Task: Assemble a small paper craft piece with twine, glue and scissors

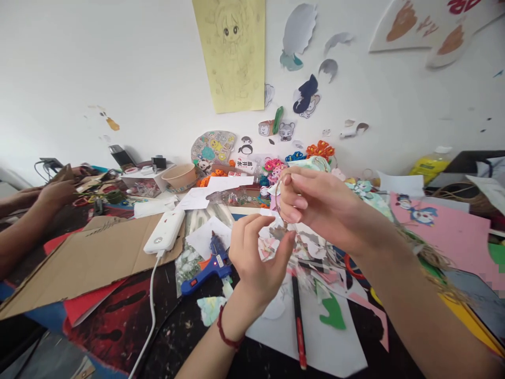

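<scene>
Wire hoop point(277, 197) pinched by right hand point(319, 208), left hand point(254, 260) half open below (grip unclear)

the right hand point(319, 205) pinches a thin bent wire point(278, 202) in its fingers, but the wire is hard to see, so it may be a ring. the left hand point(254, 260), with a red band point(225, 329) on its wrist, is just below. a blue glue gun point(209, 266) lies near it. a black and red pen point(299, 326) lies on white paper point(327, 347).
</scene>
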Demonstrator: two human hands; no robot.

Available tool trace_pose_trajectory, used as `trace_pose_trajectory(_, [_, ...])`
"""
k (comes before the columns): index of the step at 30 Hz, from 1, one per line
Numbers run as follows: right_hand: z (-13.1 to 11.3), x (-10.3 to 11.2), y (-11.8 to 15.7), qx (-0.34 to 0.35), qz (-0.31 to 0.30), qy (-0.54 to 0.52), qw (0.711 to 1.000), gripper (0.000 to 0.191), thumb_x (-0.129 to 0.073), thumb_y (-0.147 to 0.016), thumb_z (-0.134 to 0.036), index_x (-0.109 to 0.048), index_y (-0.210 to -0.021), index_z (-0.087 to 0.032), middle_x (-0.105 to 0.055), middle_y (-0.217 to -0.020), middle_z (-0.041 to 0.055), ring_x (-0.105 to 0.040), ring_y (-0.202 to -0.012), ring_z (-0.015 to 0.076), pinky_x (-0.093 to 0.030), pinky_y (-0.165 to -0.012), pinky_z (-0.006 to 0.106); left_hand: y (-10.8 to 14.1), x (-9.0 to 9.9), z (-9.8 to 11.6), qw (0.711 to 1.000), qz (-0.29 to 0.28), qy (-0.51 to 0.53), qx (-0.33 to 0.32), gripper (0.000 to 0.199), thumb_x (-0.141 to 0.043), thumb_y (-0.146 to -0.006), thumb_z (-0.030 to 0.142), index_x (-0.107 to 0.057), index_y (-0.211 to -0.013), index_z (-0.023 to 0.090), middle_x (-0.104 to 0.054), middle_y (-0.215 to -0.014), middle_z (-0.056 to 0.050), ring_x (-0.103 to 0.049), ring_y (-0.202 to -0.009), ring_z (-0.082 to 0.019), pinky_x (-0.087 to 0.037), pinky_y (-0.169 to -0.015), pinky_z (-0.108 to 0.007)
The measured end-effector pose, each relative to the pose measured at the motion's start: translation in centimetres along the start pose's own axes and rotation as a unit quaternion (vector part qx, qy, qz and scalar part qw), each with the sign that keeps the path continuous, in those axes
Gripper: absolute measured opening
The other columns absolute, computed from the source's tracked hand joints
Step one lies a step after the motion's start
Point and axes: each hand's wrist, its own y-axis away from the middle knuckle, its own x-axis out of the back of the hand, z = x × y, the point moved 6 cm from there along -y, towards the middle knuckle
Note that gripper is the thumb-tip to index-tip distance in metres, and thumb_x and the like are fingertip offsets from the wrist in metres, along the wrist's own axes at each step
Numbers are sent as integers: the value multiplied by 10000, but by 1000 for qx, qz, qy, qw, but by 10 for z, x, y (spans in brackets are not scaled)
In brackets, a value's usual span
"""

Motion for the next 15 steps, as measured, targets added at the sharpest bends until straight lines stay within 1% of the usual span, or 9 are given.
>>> trace_pose_trajectory(4, [2,-4,0,-7,6,27,1000,169,-560,-928,-394,-599,-884,-235,-412,-663,-30,-516,-621,140,-489,-630,291,-1,1,0,1000,5,-24,-4,194,-711,-834,152,-588,-978,197,-666,-894,-50,-629,-823,-172,-513,-716,-308])
trace_pose_trajectory(9, [3,-4,0,-6,10,9,1000,135,-568,-928,-358,-619,-905,-235,-466,-675,-24,-563,-653,143,-508,-662,290,-3,-1,-1,999,6,-33,-2,181,-694,-834,111,-594,-961,191,-684,-882,-44,-649,-820,-169,-517,-712,-302])
trace_pose_trajectory(13, [5,-3,0,-13,27,4,1000,128,-587,-916,-357,-624,-907,-235,-486,-669,-24,-568,-640,142,-520,-662,291,-4,-3,-3,1000,-19,-11,14,131,-659,-861,125,-599,-955,191,-701,-907,-47,-650,-864,-174,-516,-765,-317])
trace_pose_trajectory(15, [4,0,0,-3,45,33,998,154,-602,-903,-373,-632,-934,-225,-514,-672,-20,-587,-652,147,-531,-674,299,-4,-5,-6,999,-39,9,36,103,-652,-872,139,-603,-950,187,-701,-879,-37,-642,-821,-157,-511,-750,-301])
